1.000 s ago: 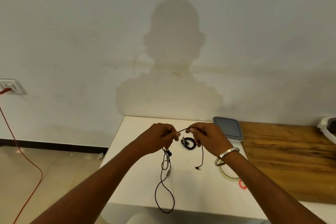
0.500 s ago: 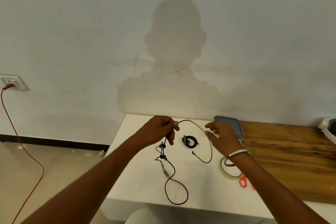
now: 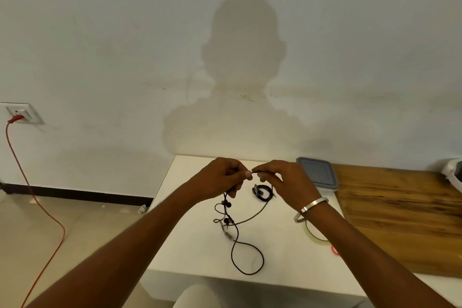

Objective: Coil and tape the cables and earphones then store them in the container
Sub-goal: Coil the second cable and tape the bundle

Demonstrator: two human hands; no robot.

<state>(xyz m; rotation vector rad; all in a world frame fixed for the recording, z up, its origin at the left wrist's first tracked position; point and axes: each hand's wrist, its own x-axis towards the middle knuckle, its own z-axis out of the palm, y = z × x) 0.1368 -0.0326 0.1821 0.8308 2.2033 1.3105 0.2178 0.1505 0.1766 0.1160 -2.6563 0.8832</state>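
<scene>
Black wired earphones hang from my hands down onto the white table, with a loop lying near the front edge. My left hand grips the cord near its top. My right hand pinches the same cord just beside the left fingertips. A small coiled black cable lies on the table under my right hand. The grey-lidded container sits at the back, to the right of my hands. A roll of clear tape lies partly hidden below my right wrist.
A wooden board covers the table's right part. A red item peeks out beside my right forearm. A white object sits at the far right edge. An orange cord runs from a wall socket across the floor.
My right hand, which had let go and opened to the right, has come back to the left hand and pinches the cord again. The cord now arcs under the right hand.
</scene>
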